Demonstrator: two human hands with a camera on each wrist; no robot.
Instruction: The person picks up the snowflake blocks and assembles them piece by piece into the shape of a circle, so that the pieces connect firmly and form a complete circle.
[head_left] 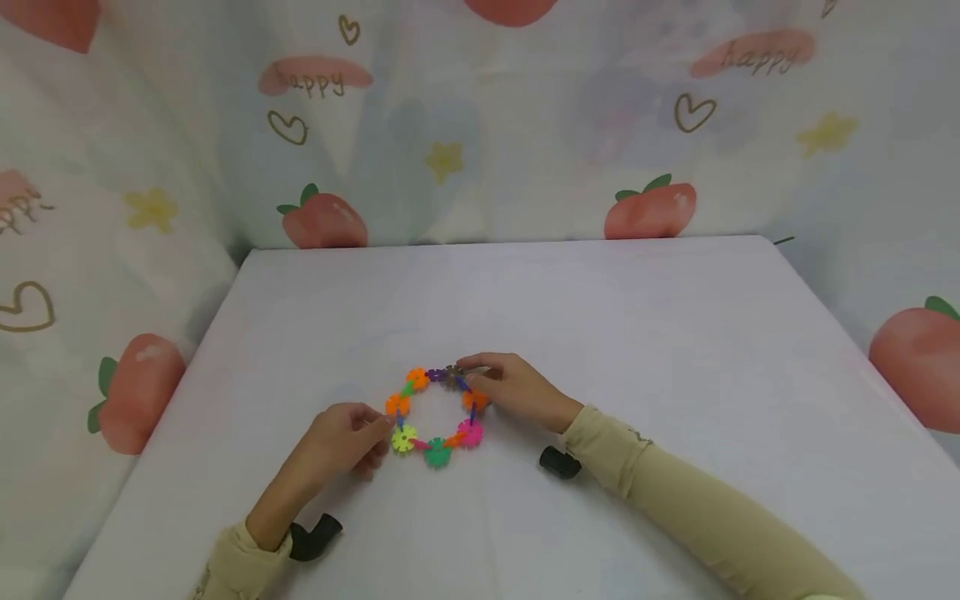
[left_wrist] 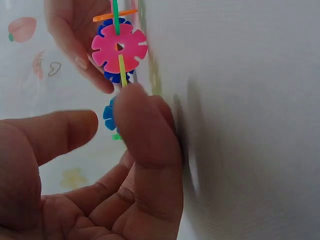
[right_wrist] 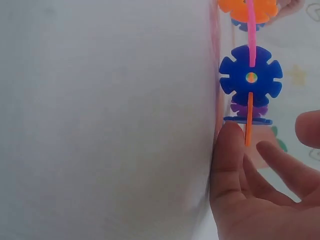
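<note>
A ring of interlocked plastic snowflake discs [head_left: 438, 452] lies on the white table, joined edge to edge in orange, purple, green, pink, yellow and blue. My left hand [head_left: 341, 446] is at its left side, near the yellow disc [head_left: 403, 439]. In the left wrist view, thumb and fingers stand apart, and a fingertip overlaps the ring below a pink disc [left_wrist: 107, 47]. My right hand [head_left: 521, 387] reaches to the upper right, by the greyish disc [head_left: 452, 377]. From the right wrist, one finger appears against the ring below a blue disc [right_wrist: 237, 80], with the thumb apart.
The white-covered table [head_left: 675, 333] spreads around the ring. Behind and beside it hangs a patterned curtain [head_left: 525, 125] with fruit and hearts. A black wrist-worn piece [head_left: 317, 537] sits by the left cuff, and another black piece [head_left: 558, 462] by the right.
</note>
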